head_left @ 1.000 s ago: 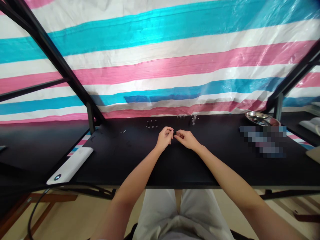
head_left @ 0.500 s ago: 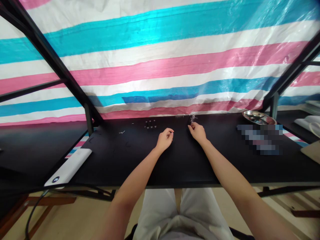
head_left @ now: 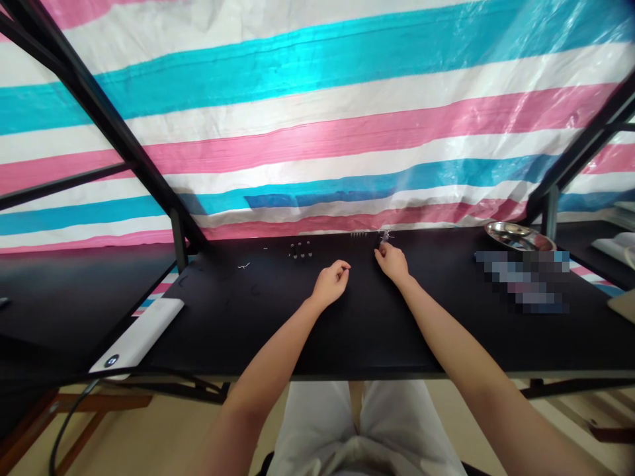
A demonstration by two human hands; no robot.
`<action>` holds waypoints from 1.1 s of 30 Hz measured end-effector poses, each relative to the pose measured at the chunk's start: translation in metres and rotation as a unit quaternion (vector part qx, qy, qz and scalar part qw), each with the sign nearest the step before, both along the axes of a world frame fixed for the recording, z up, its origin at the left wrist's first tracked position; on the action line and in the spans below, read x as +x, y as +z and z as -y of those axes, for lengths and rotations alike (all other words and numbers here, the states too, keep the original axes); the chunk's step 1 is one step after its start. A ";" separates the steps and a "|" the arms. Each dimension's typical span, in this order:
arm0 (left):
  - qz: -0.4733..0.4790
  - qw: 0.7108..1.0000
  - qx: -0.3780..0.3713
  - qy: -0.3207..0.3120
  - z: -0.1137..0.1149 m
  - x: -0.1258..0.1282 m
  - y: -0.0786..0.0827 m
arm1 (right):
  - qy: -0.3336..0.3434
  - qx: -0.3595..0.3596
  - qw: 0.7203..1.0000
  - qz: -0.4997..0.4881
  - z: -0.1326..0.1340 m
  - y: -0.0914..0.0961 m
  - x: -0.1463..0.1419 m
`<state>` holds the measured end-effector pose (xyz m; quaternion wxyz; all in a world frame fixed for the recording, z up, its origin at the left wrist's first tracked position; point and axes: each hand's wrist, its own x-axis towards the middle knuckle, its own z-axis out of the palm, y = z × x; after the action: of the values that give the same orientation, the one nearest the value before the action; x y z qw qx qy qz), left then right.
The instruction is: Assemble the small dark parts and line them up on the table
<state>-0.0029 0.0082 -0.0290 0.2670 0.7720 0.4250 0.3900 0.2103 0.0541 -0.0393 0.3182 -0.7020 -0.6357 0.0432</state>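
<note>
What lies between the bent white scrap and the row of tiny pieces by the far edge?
Head view: a cluster of small pieces on the table.

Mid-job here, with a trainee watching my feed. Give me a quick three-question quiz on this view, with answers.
1. Which hand is nearer the small pale cluster at the back of the black table?
2. True or false: the shiny metal tray lies to the right of that cluster.
3. Fill the gap: the long white device lies toward the table's ___ end.

Key:
1. The right hand, at or right beside it; contact is unclear.
2. True.
3. Left.
</note>
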 end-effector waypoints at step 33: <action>-0.100 0.995 0.015 0.003 0.005 0.000 0.009 | -0.054 -0.052 0.997 0.006 0.004 0.000 0.012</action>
<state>-0.0025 0.0030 -0.0196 0.2105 0.8095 0.4465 0.3180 0.2224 0.0496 -0.0390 0.2792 -0.7510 -0.5957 0.0554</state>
